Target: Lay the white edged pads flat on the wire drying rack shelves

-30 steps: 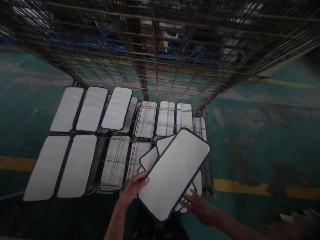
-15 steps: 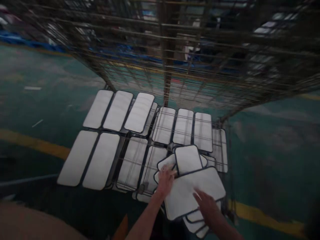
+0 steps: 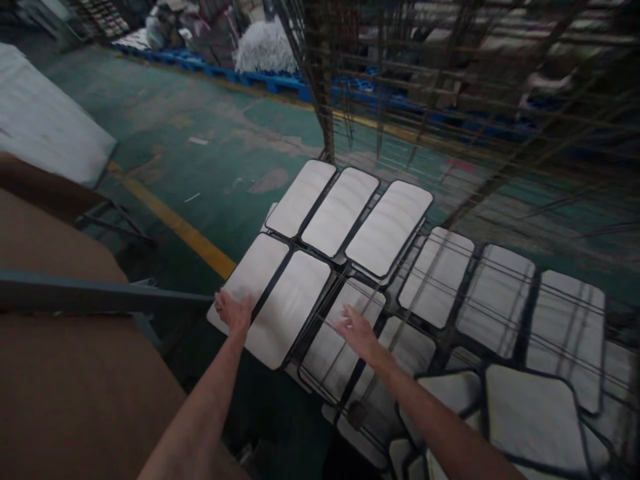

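Head view: my left hand [image 3: 234, 311] is on the near corner of a white pad [image 3: 253, 280], the one at the low left end of the rows. Fingers are spread flat on it, hand is open, not gripping. My right hand [image 3: 356, 330] is open too, fingers spread, over a pad under the wires [image 3: 345, 333]. Can't tell if it touches the wires or just hangs over them.

Which way: the white pad goes from my left hand up toward 1 o'clock, that's its long side. My left hand is nearer to it by far. Right hand is off at 3 o'clock from it, w/ one more pad [image 3: 290, 308] between.

Count: 5 pads lie on top in the open, 3 in the far row [image 3: 345, 210] and 2 in the near row. Abt 6 more I can see under the wire rack [image 3: 500, 267], going right toward 3 o'clock. At 5 o'clock a loose pile [image 3: 535, 413] sits crooked, maybe 4 or 5 pads, too blurry to be sure.

All pads are long, w/ round corners and dark edges. Green floor [image 3: 200, 167] w/ a yellow line [image 3: 170, 223] is at 10 o'clock. A brown board [image 3: 60, 373] is at 8 o'clock.
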### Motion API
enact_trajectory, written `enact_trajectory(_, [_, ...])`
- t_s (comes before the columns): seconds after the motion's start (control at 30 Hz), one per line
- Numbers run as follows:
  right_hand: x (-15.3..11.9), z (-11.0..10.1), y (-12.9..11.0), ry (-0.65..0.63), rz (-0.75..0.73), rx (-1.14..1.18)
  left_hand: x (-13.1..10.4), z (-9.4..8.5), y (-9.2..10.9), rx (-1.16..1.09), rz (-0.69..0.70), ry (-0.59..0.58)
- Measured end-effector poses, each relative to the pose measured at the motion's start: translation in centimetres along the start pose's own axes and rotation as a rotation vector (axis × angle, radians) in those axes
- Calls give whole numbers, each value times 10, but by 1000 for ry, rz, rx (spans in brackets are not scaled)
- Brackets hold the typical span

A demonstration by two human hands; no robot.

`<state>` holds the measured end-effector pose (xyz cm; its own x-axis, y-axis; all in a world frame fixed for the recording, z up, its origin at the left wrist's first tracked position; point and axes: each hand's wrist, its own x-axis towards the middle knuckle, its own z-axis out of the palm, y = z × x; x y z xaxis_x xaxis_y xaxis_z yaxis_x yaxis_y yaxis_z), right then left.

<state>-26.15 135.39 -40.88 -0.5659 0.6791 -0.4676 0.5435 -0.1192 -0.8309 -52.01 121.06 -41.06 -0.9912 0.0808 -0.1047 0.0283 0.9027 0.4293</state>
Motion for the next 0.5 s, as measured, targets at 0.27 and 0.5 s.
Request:
enact_trajectory(0.27, [49,97,1,201,223,217,73,5,-39,134,-169,-187])
enact_trajectory(0.5, [38,126,-2,424,271,369,103,-63,-39,95,-47,-553])
